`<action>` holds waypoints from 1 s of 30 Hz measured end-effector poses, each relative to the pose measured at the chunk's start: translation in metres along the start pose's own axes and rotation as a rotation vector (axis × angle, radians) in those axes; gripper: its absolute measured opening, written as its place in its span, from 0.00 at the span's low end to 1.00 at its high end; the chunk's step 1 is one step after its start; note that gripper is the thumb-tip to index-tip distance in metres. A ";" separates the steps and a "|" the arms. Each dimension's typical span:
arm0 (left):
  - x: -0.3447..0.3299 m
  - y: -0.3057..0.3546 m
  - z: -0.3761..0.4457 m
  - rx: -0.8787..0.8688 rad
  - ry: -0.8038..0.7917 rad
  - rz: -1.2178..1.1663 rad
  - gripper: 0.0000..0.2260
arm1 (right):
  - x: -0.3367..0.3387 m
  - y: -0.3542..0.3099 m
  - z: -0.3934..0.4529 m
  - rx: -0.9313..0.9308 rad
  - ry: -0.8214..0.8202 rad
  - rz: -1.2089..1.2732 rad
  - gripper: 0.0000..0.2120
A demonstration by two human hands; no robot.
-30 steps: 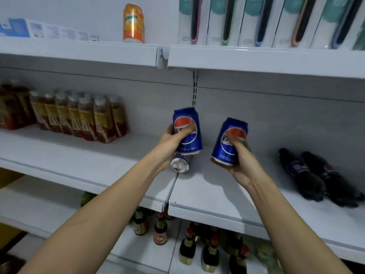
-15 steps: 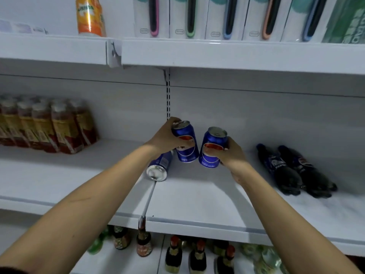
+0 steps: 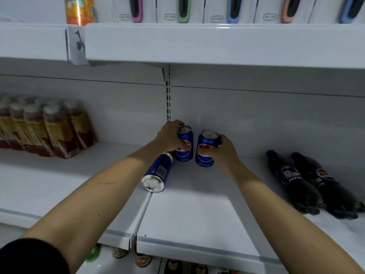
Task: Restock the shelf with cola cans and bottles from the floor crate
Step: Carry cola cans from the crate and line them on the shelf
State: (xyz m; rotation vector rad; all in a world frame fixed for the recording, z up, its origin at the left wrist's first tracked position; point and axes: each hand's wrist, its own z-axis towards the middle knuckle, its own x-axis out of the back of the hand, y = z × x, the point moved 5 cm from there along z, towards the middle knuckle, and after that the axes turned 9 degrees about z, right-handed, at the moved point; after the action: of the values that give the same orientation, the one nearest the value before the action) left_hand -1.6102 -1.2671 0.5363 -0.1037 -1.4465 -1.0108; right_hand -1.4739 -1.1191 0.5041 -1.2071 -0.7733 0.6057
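Near: tipped can (image 3: 157, 174) lying on shelf (image 3: 189, 212), base toward viewer. Behind: left hand (image 3: 167, 136) wraps upright can (image 3: 184, 144); right hand (image 3: 225, 148) wraps 2nd can (image 3: 205, 148), both w/ fingers curled round sidewalls, at shelf back. Cans prob. rigid, smooth, slippery; grip mid-body.

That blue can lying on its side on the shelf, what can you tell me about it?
The toppled blue metal cola can lies on its side on the white shelf, over the seam between two shelf panels. Its shiny silver end faces the camera; a white label patch with small print shows on its side. Its far end reaches the foot of the upright blue can in the left hand; whether they touch is unclear. No hand holds it.
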 end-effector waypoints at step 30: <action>-0.033 -0.023 0.029 0.042 0.072 -0.034 0.39 | -0.015 0.033 0.041 -0.012 0.023 -0.119 0.33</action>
State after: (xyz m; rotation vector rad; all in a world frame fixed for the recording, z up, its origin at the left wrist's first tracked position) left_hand -1.6403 -1.2463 0.5028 -0.0123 -1.4073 -1.0022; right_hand -1.5153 -1.0981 0.4760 -1.1685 -0.8239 0.4891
